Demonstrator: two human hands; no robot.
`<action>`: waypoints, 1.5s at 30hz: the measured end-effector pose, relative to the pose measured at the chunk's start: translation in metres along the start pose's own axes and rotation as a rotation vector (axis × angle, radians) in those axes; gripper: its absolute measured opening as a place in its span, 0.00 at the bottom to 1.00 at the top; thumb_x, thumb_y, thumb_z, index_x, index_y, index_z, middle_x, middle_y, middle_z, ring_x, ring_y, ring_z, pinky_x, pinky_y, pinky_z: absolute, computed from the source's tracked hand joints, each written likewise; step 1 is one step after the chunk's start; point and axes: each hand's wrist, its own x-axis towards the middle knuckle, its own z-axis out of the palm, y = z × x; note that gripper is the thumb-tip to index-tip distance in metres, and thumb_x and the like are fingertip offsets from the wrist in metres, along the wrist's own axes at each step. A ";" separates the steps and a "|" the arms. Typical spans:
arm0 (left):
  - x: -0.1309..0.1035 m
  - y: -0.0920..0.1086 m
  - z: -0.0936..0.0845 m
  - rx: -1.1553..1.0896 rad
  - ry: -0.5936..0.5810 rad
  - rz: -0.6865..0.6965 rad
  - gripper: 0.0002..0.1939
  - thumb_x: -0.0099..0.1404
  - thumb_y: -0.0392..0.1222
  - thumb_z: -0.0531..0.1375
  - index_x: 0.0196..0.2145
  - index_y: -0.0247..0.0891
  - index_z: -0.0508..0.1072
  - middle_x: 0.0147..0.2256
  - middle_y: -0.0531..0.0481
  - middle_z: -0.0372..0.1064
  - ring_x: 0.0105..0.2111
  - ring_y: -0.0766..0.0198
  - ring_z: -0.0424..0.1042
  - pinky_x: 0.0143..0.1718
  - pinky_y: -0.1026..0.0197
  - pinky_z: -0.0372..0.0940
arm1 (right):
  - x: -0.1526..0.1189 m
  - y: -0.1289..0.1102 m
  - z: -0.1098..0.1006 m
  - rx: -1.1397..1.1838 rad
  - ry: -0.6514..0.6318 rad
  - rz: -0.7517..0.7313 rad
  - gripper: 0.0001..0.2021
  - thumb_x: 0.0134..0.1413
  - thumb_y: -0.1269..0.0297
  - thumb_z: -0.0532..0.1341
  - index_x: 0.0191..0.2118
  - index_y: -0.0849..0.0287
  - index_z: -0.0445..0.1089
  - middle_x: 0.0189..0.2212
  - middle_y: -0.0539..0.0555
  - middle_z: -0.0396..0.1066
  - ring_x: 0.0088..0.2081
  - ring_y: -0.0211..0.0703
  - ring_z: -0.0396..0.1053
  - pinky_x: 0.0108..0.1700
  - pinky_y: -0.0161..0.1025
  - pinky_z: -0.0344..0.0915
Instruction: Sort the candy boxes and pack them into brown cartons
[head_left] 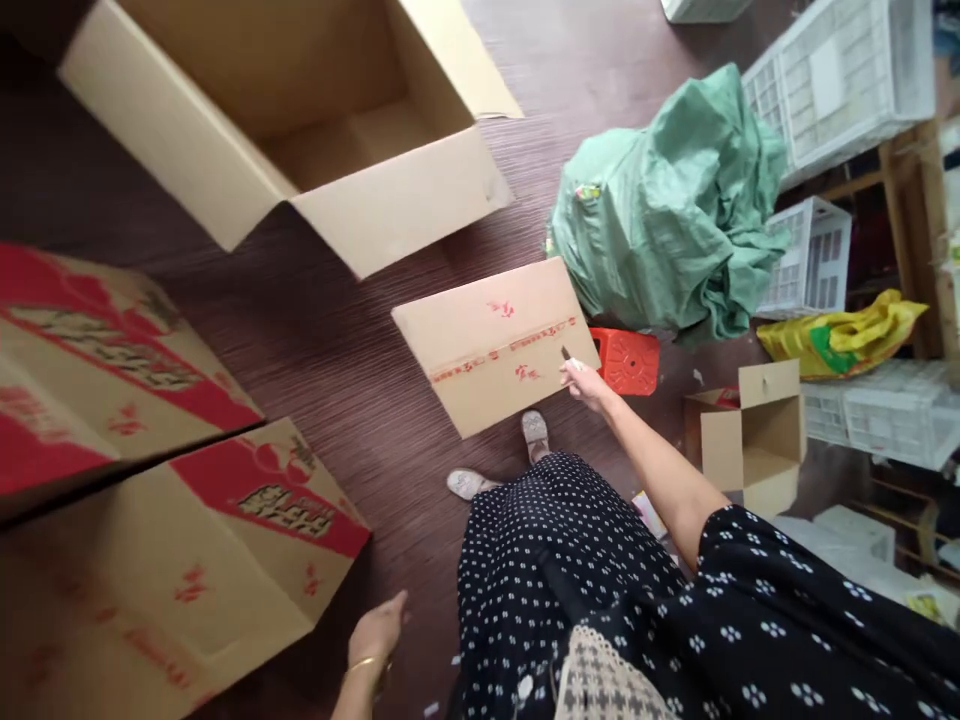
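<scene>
A closed cardboard box (480,350) with red printed tape along its top seam stands on the floor in front of my feet. Over its right end, my right hand (581,382) is closed on a small knife (566,353) whose dark tip points away from me. Whether the tip touches the cardboard is unclear. My left hand (380,628), with a gold bracelet at the wrist, hangs low at the bottom, near a large red-printed carton (247,520); its fingers are blurred and partly hidden, so what they do cannot be made out.
A big open carton (405,200) lies at the top. Another red-printed carton (112,360) stands left. On the right are a green sack (667,210), a red stool (631,361), a small open box (772,435), a yellow bag (844,338) and white crates (840,90).
</scene>
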 end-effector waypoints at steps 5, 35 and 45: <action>-0.004 0.085 -0.048 -0.061 0.083 0.125 0.15 0.66 0.42 0.50 0.21 0.43 0.62 0.28 0.53 0.77 0.38 0.58 0.79 0.42 0.62 0.70 | -0.003 -0.021 -0.033 -0.029 -0.075 -0.031 0.17 0.74 0.58 0.51 0.45 0.65 0.72 0.30 0.51 0.72 0.19 0.26 0.58 0.20 0.26 0.50; 0.213 0.596 -0.203 0.996 0.295 0.946 0.35 0.67 0.33 0.45 0.71 0.26 0.54 0.71 0.31 0.47 0.74 0.45 0.38 0.71 0.36 0.42 | 0.202 0.008 -0.124 -0.664 -0.016 -0.078 0.22 0.74 0.57 0.47 0.49 0.63 0.76 0.50 0.66 0.76 0.54 0.55 0.74 0.52 0.43 0.67; 0.205 0.638 -0.214 1.134 0.309 0.886 0.22 0.64 0.33 0.52 0.54 0.28 0.74 0.54 0.34 0.68 0.61 0.44 0.57 0.64 0.37 0.54 | 0.226 -0.008 -0.123 -0.619 -0.115 -0.131 0.22 0.74 0.58 0.47 0.51 0.62 0.75 0.52 0.64 0.75 0.55 0.55 0.73 0.55 0.46 0.67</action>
